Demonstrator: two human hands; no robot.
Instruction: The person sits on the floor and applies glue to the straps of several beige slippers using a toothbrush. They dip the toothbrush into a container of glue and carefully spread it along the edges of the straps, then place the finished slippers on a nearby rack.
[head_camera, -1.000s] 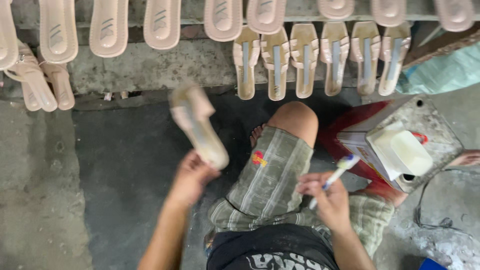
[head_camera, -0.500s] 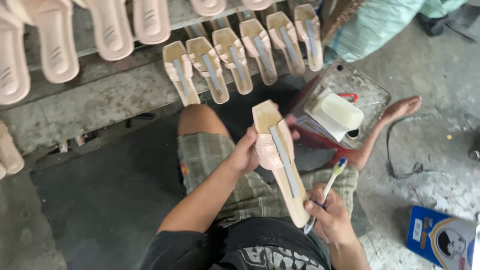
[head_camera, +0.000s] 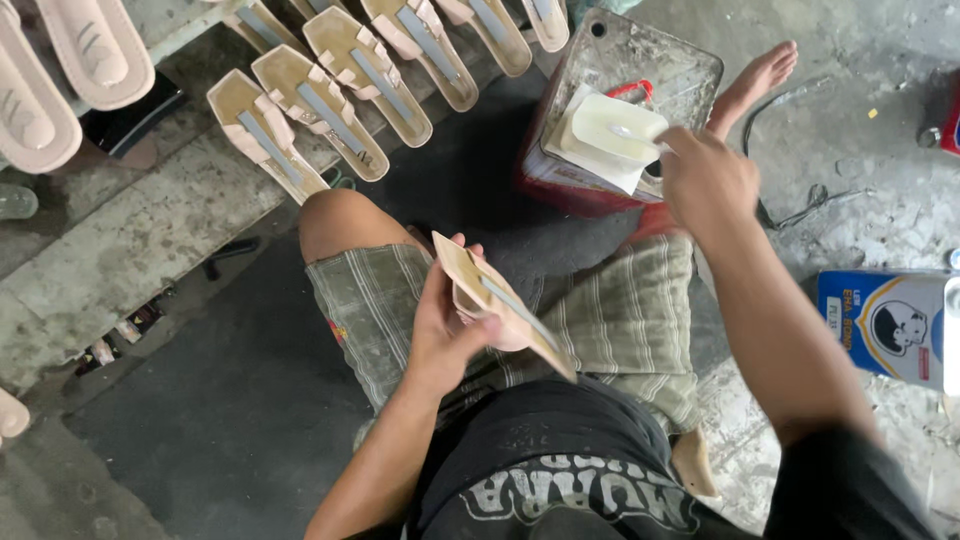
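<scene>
1. The tan sandal sole (head_camera: 505, 305) sits over the person's lap, tilted, with the left hand (head_camera: 445, 325) wrapped around its pink strap.
2. Half a second ago the right hand (head_camera: 705, 180) held a brush beside the sole; now it has reached far right to the pale tub (head_camera: 612, 130) on the red can (head_camera: 625, 110), fingers curled, brush hidden, likely dipping.
3. A row of similar soles (head_camera: 330, 100) leans on the far ledge.
4. On the floor at right lies a flat blue box (head_camera: 885, 325) with a face drawing.
</scene>
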